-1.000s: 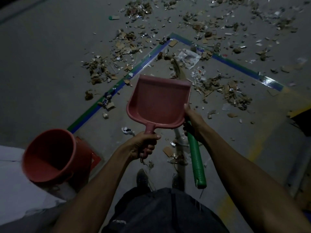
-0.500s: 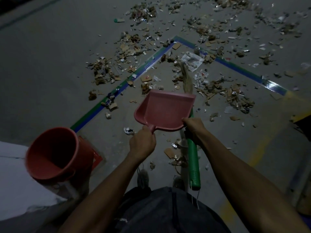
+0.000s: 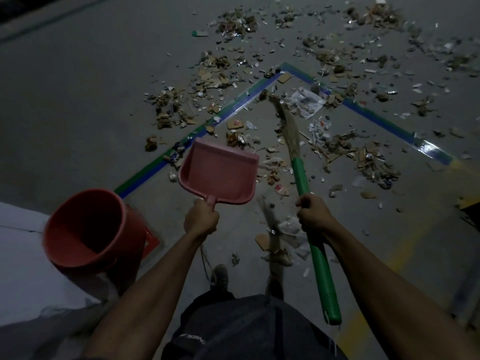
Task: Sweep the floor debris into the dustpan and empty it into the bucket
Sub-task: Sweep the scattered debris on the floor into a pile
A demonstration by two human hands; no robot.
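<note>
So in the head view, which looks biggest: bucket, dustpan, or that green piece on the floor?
1. Bucket, though it sits nearest the camera.
2. Dustpan.
3. Green piece, tiny and farthest away.

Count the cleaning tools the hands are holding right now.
2. The pink dustpan is gripped at its handle by the left hand; the green-handled broom is gripped by the right hand. The orange bucket is unheld, lower left.

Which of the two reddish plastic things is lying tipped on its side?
The orange-red bucket, lower left, lies tipped with its mouth showing. The pink dustpan is held by the left hand.
</note>
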